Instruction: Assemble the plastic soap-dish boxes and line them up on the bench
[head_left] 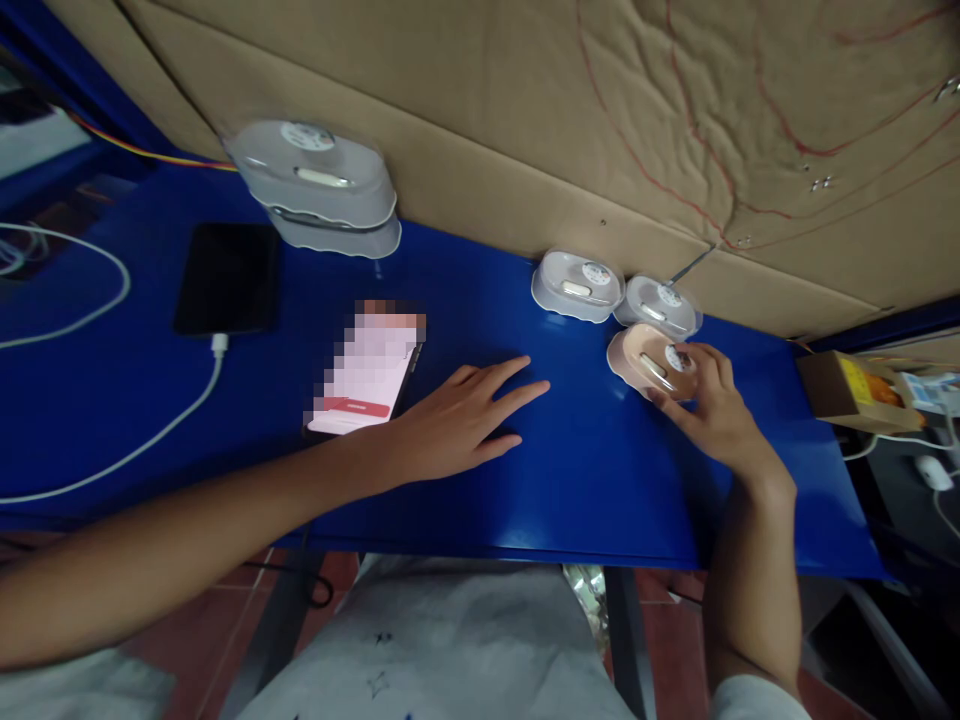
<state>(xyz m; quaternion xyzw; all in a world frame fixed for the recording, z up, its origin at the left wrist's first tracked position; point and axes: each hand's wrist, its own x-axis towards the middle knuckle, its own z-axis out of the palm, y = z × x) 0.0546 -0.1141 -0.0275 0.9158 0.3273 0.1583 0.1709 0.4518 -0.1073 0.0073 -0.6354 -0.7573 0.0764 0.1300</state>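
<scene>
pinching the peach container (637,352) at its right end, your right hand (712,405) has fingers narrowed around it, beside two pale containers (577,287) on the bench (585,470). it looks light, stiff, slick; hold its side walls. your left hand (461,420) is empty, fingers spread.

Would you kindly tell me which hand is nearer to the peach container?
Right. The right hand grips the peach container at its right end; the left hand is apart from it, farther left, over the blue table.

Blue table (600,490): phone (364,385), black device (229,278), cable (219,346), containers (566,285).
</scene>
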